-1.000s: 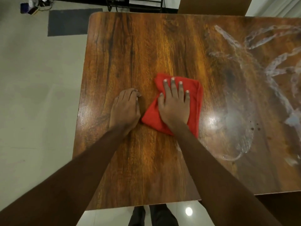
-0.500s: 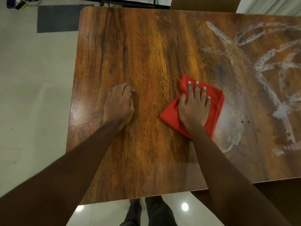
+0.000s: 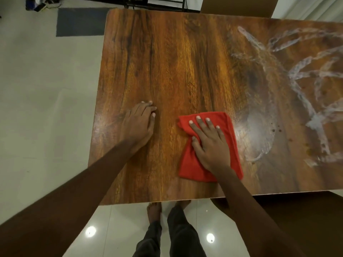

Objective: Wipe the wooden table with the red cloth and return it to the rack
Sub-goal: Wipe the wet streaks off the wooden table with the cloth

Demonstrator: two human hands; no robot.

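Note:
The red cloth point(image 3: 191, 164) lies folded flat on the wooden table point(image 3: 176, 62), near its front edge. My right hand point(image 3: 209, 143) presses down on the cloth with fingers straight and spread. My left hand point(image 3: 138, 125) rests flat on bare wood to the left of the cloth, apart from it. White smeared streaks point(image 3: 306, 75) and a few dark specks point(image 3: 274, 127) cover the right part of the tabletop. The rack is only partly seen as black metal bars point(image 3: 157, 1) beyond the table's far edge.
A dark mat point(image 3: 79, 21) lies on the pale floor at the far left. A brown board point(image 3: 237, 5) stands behind the table. A dark surface point(image 3: 297, 210) sits under the front right corner. My legs and feet point(image 3: 167, 229) stand at the front edge.
My right hand has slid the red cloth to the right and then back toward the front edge. My left hand has stayed planted on the wood.

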